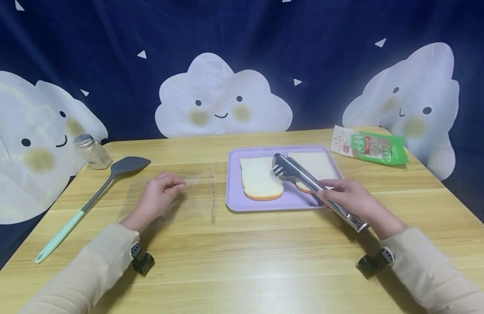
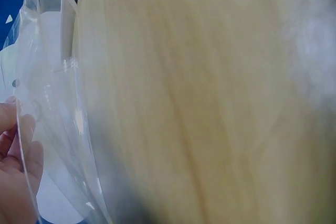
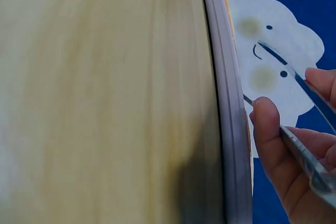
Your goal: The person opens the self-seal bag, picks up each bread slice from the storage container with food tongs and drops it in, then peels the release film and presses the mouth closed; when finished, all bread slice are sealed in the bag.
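Observation:
My left hand (image 1: 160,196) pinches the edge of a clear plastic bag (image 2: 58,114) between thumb and fingers; the bag lies nearly invisible over the wood in the head view. Metal tongs (image 1: 310,179) are in my right hand (image 1: 352,196), thumb on one arm and fingers on the other, as the right wrist view shows. Their slotted tips are spread a little above the left bread slice (image 1: 261,179); whether they touch it I cannot tell. A second bread slice (image 1: 310,163) lies beside it, partly hidden by the tongs. Both slices sit on a purple tray (image 1: 235,192).
A grey spatula with a mint handle (image 1: 61,235) lies at the left of the table (image 1: 242,270). Behind it stands a lidded jar (image 1: 94,152). A green and white packet (image 1: 369,146) lies at the back right. The dark curtain (image 1: 242,30) with clouds hangs behind.

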A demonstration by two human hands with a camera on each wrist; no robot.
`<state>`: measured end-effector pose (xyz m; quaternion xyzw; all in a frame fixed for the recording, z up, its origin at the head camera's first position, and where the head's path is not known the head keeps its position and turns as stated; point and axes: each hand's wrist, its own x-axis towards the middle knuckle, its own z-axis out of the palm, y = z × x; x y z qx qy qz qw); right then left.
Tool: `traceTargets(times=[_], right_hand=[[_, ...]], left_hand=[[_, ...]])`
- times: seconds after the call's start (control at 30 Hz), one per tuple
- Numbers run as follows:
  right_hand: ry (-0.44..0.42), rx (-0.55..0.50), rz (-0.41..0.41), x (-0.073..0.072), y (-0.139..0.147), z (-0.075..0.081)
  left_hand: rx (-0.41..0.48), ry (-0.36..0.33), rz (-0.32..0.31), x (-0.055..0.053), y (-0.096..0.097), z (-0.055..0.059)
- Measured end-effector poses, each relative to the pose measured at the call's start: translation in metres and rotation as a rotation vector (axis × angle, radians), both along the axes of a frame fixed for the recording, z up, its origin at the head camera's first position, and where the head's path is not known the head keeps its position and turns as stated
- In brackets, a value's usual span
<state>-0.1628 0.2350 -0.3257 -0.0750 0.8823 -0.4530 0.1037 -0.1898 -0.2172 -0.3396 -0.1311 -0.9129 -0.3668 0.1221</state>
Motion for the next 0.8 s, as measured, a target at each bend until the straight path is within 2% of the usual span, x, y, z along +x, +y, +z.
traceTargets(times=[0.2,0.43,0.8], right_hand=[[-0.049,-0.014,-0.003,-0.001,-0.004,0.002],[-0.088,-0.119,0.001,-0.003,-0.009,-0.001],[-0.122,-0.214,-0.030,-0.010,-0.023,-0.005]], left_hand=[[-0.003,-0.005,0.006,-0.001,0.000,-0.002],[-0.004,-0.015,0.009,0.000,-0.001,-0.002],[-0.004,-0.026,0.008,0.001,0.000,0.000]])
